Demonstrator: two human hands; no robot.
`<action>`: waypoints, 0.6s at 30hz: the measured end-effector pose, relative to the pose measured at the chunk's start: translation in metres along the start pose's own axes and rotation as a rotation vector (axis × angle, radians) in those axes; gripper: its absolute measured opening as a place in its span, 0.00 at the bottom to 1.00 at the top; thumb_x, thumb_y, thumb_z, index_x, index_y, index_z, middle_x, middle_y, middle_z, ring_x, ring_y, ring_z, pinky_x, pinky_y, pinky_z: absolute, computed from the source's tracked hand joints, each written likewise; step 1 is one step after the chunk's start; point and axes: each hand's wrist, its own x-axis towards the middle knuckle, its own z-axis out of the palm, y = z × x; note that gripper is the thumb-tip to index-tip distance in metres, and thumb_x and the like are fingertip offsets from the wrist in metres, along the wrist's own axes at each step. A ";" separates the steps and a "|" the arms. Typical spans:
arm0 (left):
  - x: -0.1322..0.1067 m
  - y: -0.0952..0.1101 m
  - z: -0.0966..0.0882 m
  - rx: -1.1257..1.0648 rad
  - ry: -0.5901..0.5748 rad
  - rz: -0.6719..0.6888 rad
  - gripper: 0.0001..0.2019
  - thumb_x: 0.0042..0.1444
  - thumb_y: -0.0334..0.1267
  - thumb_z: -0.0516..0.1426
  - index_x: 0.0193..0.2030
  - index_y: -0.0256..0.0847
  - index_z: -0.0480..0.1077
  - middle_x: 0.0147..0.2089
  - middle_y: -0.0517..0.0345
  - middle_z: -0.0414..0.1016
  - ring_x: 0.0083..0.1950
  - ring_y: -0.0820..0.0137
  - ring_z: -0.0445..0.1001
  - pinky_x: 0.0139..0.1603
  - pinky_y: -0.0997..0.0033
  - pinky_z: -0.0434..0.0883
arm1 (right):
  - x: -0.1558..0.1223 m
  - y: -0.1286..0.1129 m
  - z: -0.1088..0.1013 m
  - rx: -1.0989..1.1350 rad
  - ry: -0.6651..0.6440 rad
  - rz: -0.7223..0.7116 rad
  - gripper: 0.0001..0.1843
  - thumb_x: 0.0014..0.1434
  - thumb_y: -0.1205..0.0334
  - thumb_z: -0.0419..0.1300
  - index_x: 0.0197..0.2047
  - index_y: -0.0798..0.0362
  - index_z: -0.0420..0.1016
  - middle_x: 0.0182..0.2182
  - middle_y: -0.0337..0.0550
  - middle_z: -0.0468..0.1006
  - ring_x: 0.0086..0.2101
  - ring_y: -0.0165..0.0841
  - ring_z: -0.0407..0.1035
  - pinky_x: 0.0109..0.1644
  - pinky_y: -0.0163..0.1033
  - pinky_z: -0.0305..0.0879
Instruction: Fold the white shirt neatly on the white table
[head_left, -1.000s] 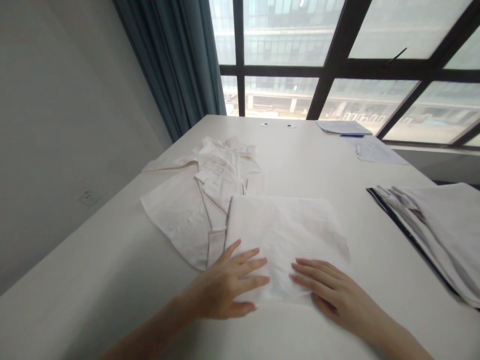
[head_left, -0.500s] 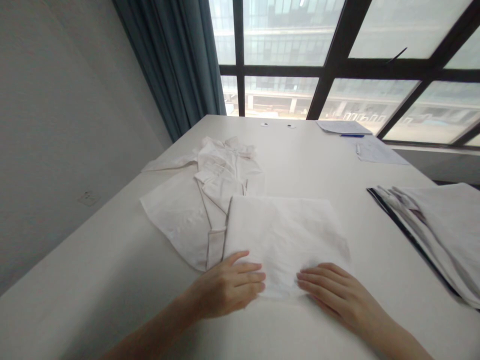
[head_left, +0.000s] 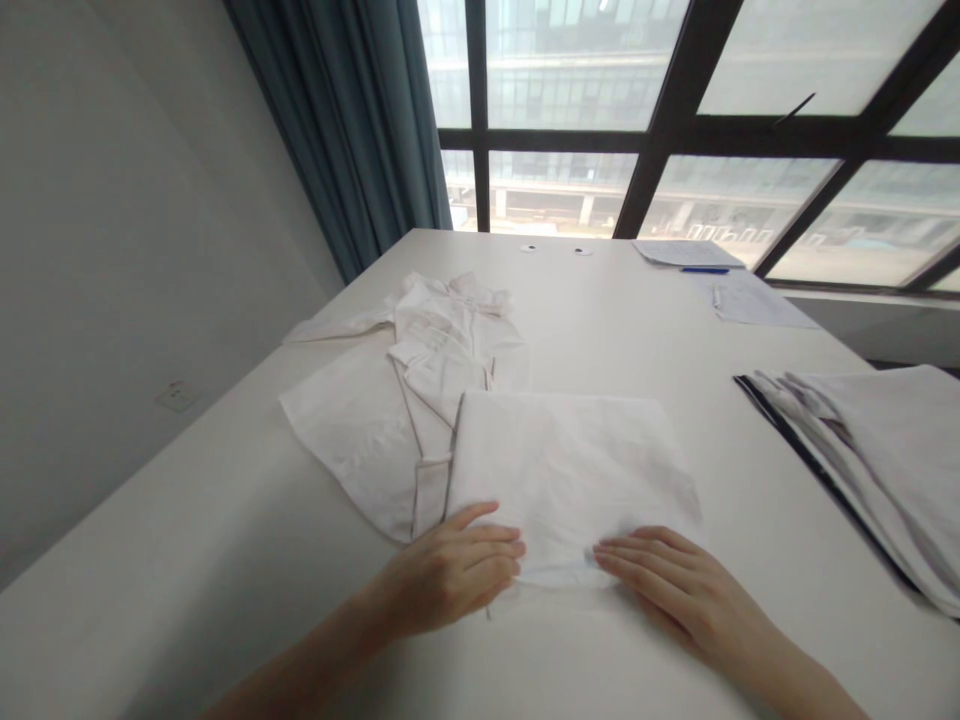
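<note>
A white shirt (head_left: 352, 430) lies partly folded on the table. Its collar (head_left: 465, 295) and one sleeve (head_left: 341, 325) spread toward the far left, while a smooth folded panel (head_left: 562, 450) covers its near right part. On the panel's near left corner rests my left hand (head_left: 450, 575), fingers stretched across the cloth and thumb apart. My right hand (head_left: 675, 580) lies on the near right edge with its fingers extended over the fabric. Both hands are open, palms down. Their undersides are hidden.
To the right is a stack of pale folded cloth (head_left: 892, 430) with a black edge (head_left: 825, 490). Papers (head_left: 690, 254) and a blue pen (head_left: 705, 270) lie at the far right of the white table (head_left: 600, 320). Behind stand a window and a blue curtain (head_left: 360, 120).
My left fingers have shifted slightly left, and the panel's near edge sits a little farther back, showing a strip of cloth below it. My right hand has hardly moved.
</note>
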 end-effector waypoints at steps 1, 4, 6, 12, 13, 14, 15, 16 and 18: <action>0.000 0.000 0.000 -0.005 0.004 -0.001 0.06 0.65 0.28 0.52 0.40 0.36 0.70 0.44 0.54 0.81 0.51 0.71 0.77 0.68 0.63 0.59 | 0.000 0.000 0.000 -0.007 -0.003 0.004 0.17 0.68 0.64 0.50 0.57 0.56 0.69 0.48 0.49 0.79 0.51 0.32 0.72 0.56 0.39 0.67; -0.001 0.000 0.001 -0.016 0.010 -0.002 0.07 0.65 0.27 0.52 0.41 0.35 0.70 0.44 0.54 0.81 0.51 0.72 0.77 0.68 0.63 0.59 | 0.001 0.000 0.002 -0.039 -0.022 0.014 0.17 0.67 0.64 0.54 0.57 0.54 0.69 0.49 0.47 0.79 0.51 0.32 0.71 0.58 0.40 0.65; -0.001 0.000 0.002 -0.024 0.014 0.002 0.06 0.64 0.27 0.52 0.41 0.35 0.70 0.43 0.54 0.81 0.51 0.72 0.77 0.68 0.64 0.58 | 0.001 0.000 0.003 -0.051 -0.041 0.013 0.17 0.67 0.64 0.53 0.58 0.54 0.68 0.50 0.46 0.78 0.52 0.32 0.70 0.60 0.42 0.64; -0.001 0.000 0.001 -0.045 -0.022 -0.023 0.07 0.63 0.27 0.53 0.44 0.37 0.70 0.45 0.54 0.81 0.53 0.72 0.75 0.68 0.64 0.57 | 0.001 0.001 -0.001 -0.017 -0.027 0.015 0.18 0.69 0.65 0.47 0.58 0.55 0.69 0.50 0.47 0.79 0.52 0.31 0.71 0.60 0.40 0.65; -0.002 0.000 0.000 -0.051 -0.040 -0.026 0.07 0.62 0.28 0.53 0.45 0.37 0.70 0.46 0.54 0.80 0.54 0.71 0.75 0.68 0.64 0.57 | 0.001 0.001 -0.001 -0.011 -0.019 0.016 0.18 0.70 0.65 0.46 0.58 0.55 0.69 0.50 0.47 0.79 0.52 0.31 0.71 0.59 0.39 0.65; -0.002 0.000 0.000 -0.057 -0.059 -0.029 0.08 0.61 0.28 0.53 0.46 0.38 0.70 0.47 0.54 0.80 0.55 0.71 0.74 0.68 0.64 0.58 | 0.001 0.000 -0.002 -0.007 -0.011 0.016 0.18 0.70 0.65 0.46 0.58 0.55 0.69 0.49 0.47 0.79 0.51 0.31 0.71 0.59 0.39 0.66; -0.002 0.000 -0.001 -0.062 -0.076 -0.033 0.09 0.61 0.28 0.53 0.47 0.38 0.69 0.47 0.54 0.80 0.56 0.70 0.74 0.68 0.64 0.58 | 0.002 0.000 -0.003 -0.005 -0.002 0.016 0.18 0.70 0.65 0.46 0.58 0.55 0.68 0.49 0.47 0.79 0.51 0.31 0.72 0.59 0.38 0.66; -0.002 0.000 -0.001 -0.067 -0.091 -0.038 0.10 0.61 0.28 0.53 0.48 0.38 0.69 0.48 0.53 0.79 0.56 0.70 0.73 0.68 0.64 0.58 | 0.002 0.000 -0.003 -0.004 0.007 0.016 0.18 0.70 0.65 0.46 0.59 0.55 0.68 0.49 0.47 0.79 0.51 0.30 0.72 0.59 0.38 0.66; -0.002 -0.001 -0.002 -0.073 -0.104 -0.044 0.11 0.61 0.29 0.53 0.49 0.38 0.69 0.49 0.54 0.79 0.57 0.70 0.73 0.68 0.65 0.58 | 0.002 -0.001 -0.004 -0.004 0.021 0.013 0.19 0.70 0.65 0.45 0.59 0.56 0.67 0.49 0.47 0.79 0.51 0.30 0.72 0.59 0.37 0.66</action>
